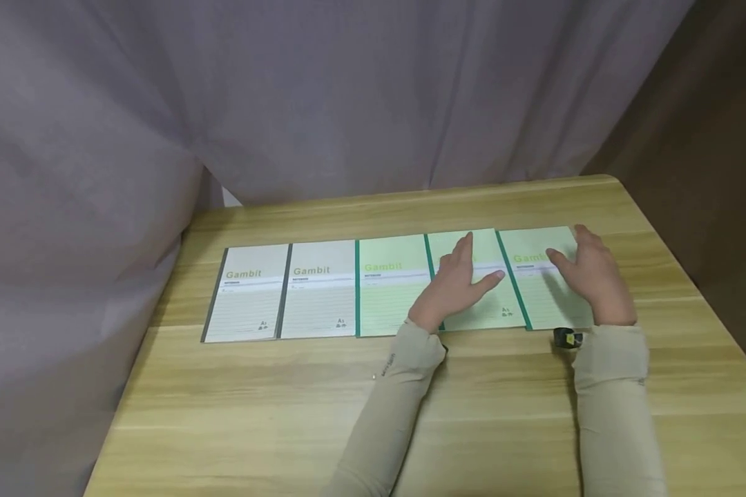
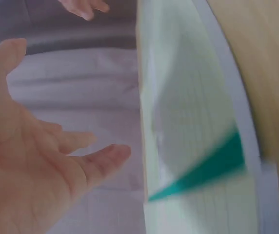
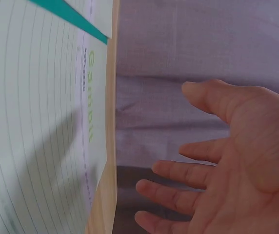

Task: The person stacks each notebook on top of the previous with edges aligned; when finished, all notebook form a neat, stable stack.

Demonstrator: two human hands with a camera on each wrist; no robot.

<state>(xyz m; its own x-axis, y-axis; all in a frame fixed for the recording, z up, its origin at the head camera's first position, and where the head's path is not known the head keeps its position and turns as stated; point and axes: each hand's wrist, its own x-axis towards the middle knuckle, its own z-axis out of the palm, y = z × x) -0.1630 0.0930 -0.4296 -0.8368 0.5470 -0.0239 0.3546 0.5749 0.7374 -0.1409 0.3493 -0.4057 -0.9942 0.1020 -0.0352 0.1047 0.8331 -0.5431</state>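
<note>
Beige sleeves [image 1: 391, 407] run from the lower edge of the head view up to both hands above a row of notebooks on the desk [image 1: 373, 407]. Left hand [image 1: 456, 286]: fingers spread and relaxed, gripping nothing, positioned over the fourth notebook [image 1: 481, 314] counted from the left; the left wrist view shows the open palm [image 2: 27, 175] clear of the notebook cover, so contact cannot be confirmed. Right hand [image 1: 590, 276]: fingers straight and slightly apart, holding nothing, positioned at the right edge of the fifth notebook [image 1: 537, 290]; the right wrist view shows the palm [image 3: 232, 161] raised beside the cover marked "Gambit" [image 3: 89, 95]. Both of these notebooks are pale green with a dark green spine, as is the third notebook [image 1: 390, 293]. Two grey-white notebooks [image 1: 282, 293] lie to the left. All five lie flat, side by side, edges touching or nearly so, along the far half of the desk. A wrist-mounted device [image 1: 567, 337] sits at the right cuff. A grey curtain [image 1: 286, 96] hangs behind the desk.
</note>
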